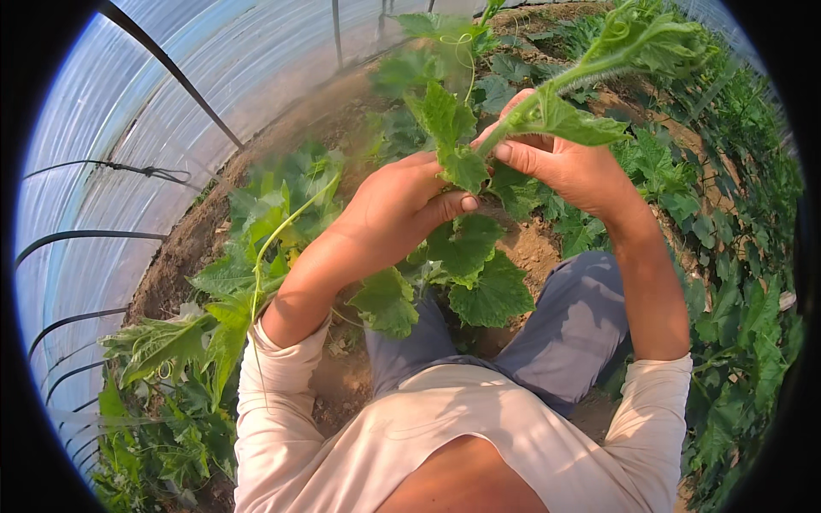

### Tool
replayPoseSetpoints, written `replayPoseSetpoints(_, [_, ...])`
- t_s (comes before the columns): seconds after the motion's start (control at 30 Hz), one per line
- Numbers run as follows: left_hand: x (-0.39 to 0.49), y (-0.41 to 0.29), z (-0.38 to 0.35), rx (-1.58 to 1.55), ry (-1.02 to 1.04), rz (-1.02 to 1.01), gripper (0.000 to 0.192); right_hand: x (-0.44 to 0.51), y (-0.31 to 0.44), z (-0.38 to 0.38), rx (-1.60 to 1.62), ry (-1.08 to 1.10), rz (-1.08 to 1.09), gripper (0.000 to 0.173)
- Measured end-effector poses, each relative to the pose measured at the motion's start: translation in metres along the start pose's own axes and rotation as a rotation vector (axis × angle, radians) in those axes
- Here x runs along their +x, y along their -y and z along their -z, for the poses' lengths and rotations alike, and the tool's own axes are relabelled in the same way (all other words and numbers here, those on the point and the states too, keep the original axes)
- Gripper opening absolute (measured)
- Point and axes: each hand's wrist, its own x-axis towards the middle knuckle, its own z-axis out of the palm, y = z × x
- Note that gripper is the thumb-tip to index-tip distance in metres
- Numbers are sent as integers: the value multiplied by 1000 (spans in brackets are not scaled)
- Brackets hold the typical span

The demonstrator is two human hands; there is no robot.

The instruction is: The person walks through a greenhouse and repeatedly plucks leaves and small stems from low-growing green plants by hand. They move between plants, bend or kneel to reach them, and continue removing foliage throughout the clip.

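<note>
A hairy green vine stem [567,78] of a cucurbit plant, with young leaves and curled tendrils at its tip, slants up to the right. My right hand [567,170] pinches it between thumb and fingers, low on the visible stretch. Close beside it, my left hand [404,208] reaches in at the same plant, thumb apart and pointing right. A lobed leaf [463,168] covers its fingertips, so what they grip is hidden. Below both hands, broad leaves [490,292] hang in front of my knees.
Clear plastic sheeting [160,109] on dark hoops [173,67] curves along the left. Another shoot with a long pale tendril [282,231] crosses by my left forearm. Dense vines [725,372] fill the right side. Bare brown soil [529,247] shows between plants.
</note>
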Motion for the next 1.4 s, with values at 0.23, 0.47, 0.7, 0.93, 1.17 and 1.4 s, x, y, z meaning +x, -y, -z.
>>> replayPoseSetpoints(0.23, [22, -15, -17, 389, -130, -136, 35, -26, 2, 0, -308, -100, 165, 39])
replayPoseSetpoints(0.47, [14, -20, 7, 415, -192, 111, 31, -20, -6, -13, 15, -119, 80, 27])
replayPoseSetpoints(0.7, [28, -23, 4, 485, -499, -271, 28, -19, 1, -15, -156, -120, -46, 32])
replayPoseSetpoints(0.93, [38, -28, 6, 123, -252, -223, 44, -29, -14, -9, -246, -289, 219, 27])
replayPoseSetpoints(1.17, [28, -40, 5, -496, -137, -132, 26, -28, -13, 8, -107, -297, -92, 31])
replayPoseSetpoints(1.4, [55, -82, 31, -498, -122, -280, 58, 4, 19, -10, -211, -133, -43, 30])
